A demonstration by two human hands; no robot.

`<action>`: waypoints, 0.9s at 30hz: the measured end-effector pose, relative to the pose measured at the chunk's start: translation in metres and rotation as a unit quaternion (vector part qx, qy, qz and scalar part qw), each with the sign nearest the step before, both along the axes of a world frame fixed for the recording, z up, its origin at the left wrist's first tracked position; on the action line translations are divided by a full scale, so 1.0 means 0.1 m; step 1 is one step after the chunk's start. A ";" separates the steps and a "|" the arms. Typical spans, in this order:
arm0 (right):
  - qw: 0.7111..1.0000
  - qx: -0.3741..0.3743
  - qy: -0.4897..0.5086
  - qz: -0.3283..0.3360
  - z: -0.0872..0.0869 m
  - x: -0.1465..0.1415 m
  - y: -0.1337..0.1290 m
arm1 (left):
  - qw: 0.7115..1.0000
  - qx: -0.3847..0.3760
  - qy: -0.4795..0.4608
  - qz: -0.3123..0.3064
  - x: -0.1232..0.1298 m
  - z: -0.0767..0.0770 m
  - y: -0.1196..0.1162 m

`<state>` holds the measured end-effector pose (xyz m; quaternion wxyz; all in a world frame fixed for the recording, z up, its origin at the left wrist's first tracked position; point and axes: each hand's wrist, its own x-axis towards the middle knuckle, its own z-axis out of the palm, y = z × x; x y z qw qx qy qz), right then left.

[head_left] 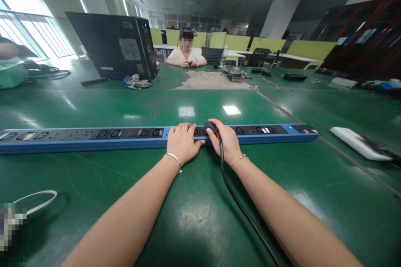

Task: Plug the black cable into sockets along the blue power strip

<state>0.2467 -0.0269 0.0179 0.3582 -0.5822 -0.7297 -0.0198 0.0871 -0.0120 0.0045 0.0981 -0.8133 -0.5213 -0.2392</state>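
A long blue power strip (84, 144) with a row of black sockets lies across the green table in front of me. My left hand (183, 142) is closed over its middle, fingers across the top and thumb along the near side. Just right of it, my right hand (226, 137) grips a black power plug (209, 127) at the strip's top face. Whether the plug is seated in a socket is hidden by my fingers. From the plug a black cable (233, 194) runs down toward me between my forearms.
A black computer tower (109, 46) stands at the back left, with gloves (137, 82) before it. Across the table sits a person (186, 52) near a bottle (224, 56). A white power strip (357, 144) lies at right. At lower left is a pale looped strap (40, 200).
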 end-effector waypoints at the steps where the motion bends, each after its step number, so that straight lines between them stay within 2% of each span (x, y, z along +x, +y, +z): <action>1: 1.000 0.000 -0.009 -0.008 0.01 -0.01 -0.01 | 1.000 0.002 -0.002 0.000 0.00 0.00 0.00; 9: 0.991 0.004 -0.128 -0.042 0.10 -0.17 -0.06 | 1.000 0.011 -0.011 -0.007 0.00 -0.01 0.01; 16: 0.987 -0.013 -0.142 -0.073 0.06 -0.18 -0.09 | 1.000 0.008 -0.012 -0.007 0.00 -0.01 0.00; 22: 0.985 -0.020 -0.162 -0.058 0.05 -0.18 -0.08 | 1.000 0.012 -0.012 -0.007 0.00 0.00 0.00; 27: 0.988 0.003 -0.150 -0.035 -0.03 -0.14 -0.06 | 1.000 0.011 -0.011 -0.006 0.00 -0.01 0.00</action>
